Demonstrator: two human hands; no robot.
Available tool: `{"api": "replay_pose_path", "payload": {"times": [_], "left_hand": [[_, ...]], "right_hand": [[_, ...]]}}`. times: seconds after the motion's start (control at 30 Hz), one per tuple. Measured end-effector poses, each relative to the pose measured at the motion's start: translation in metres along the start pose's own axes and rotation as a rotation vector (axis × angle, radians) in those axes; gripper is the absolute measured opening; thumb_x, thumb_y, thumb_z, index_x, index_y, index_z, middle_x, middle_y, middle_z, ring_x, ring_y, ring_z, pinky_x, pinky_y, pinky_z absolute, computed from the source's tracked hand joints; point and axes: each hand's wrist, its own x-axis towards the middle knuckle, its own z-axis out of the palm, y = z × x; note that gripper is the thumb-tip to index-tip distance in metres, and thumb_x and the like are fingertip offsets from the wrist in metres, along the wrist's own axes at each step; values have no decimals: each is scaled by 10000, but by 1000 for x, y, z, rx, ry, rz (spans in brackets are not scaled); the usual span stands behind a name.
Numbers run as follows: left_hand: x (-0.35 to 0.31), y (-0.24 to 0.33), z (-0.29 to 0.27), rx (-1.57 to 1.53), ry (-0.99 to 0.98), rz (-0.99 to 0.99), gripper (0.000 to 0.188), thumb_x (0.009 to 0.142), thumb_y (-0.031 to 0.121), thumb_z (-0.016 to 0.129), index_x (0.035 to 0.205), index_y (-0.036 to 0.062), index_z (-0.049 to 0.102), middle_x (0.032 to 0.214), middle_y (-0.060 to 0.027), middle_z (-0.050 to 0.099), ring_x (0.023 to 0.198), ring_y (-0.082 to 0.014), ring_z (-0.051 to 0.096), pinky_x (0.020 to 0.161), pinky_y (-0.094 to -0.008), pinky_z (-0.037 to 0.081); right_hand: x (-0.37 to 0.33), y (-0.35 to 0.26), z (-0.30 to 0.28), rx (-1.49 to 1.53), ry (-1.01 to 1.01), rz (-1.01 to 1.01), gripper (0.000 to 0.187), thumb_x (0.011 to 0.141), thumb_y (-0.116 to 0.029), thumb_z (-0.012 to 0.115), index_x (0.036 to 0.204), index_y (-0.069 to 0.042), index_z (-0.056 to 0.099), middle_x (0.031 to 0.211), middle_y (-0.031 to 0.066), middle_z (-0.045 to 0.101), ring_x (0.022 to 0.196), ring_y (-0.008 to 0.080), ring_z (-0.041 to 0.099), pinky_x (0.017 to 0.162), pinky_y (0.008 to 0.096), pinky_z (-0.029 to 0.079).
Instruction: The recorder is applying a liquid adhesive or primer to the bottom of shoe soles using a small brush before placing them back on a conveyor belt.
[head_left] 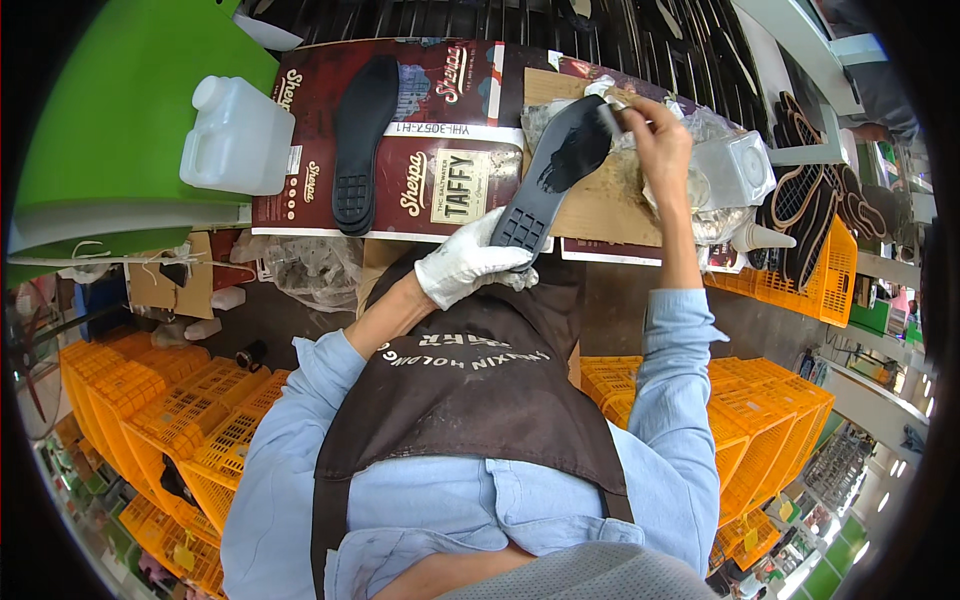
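My left hand [474,264], in a white glove, grips a black shoe sole [545,180] by its heel end, where a grid of square hollows shows. The sole is held at a slant, toe pointing away and to the right. A wet-looking, glossy dark patch covers much of its forefoot. At the toe, my bare right hand [656,140] pinches a small brush [612,118], its bristles against the sole's edge; fingers hide most of its handle. To the left, another black sole [362,145] lies on the printed cardboard, apparently stacked on one more.
A white plastic jug [240,135] stands at the left of the cardboard-covered bench [400,200]. At right are a clear plastic container [735,170], crumpled film and a nozzle bottle [762,238]. Slatted dark conveyor [420,18] runs behind. Orange crates [200,410] flank me; soles [805,210] fill one at right.
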Motion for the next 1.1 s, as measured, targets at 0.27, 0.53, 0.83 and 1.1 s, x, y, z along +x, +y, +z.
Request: {"api": "replay_pose_path", "payload": {"times": [0.27, 0.53, 0.83, 1.1], "left_hand": [[-3, 0, -3, -23, 14, 7, 559, 854, 101, 651, 1329, -5, 378, 1170, -150, 587, 825, -199, 661, 693, -263, 557], [-3, 1, -9, -65, 3, 22, 478, 857, 77, 644, 1277, 5, 427, 1097, -115, 600, 798, -180, 652, 677, -267, 561], [-6, 4, -10, -58, 10, 48, 623, 837, 122, 662, 1359, -5, 346, 1154, -155, 590, 773, -176, 659, 672, -273, 561], [-9, 8, -5, -89, 35, 68, 442, 857, 63, 632, 1241, -1, 424, 953, -89, 576, 749, -168, 642, 636, -251, 549]], "right_hand": [[17, 2, 1, 26, -99, 25, 218, 816, -129, 684, 978, 17, 697, 822, 102, 712, 735, 116, 656, 679, 240, 503], [33, -1, 5, 125, -235, -32, 222, 832, -114, 686, 1003, 26, 687, 833, 82, 705, 730, 101, 636, 676, 236, 504], [34, -14, 13, 300, -383, -125, 209, 825, -89, 682, 997, 29, 685, 817, 83, 699, 715, 122, 640, 701, 230, 506], [30, -42, 13, 390, -622, -151, 194, 823, -70, 676, 1001, 7, 692, 832, 78, 702, 753, 102, 642, 689, 241, 510]]}}
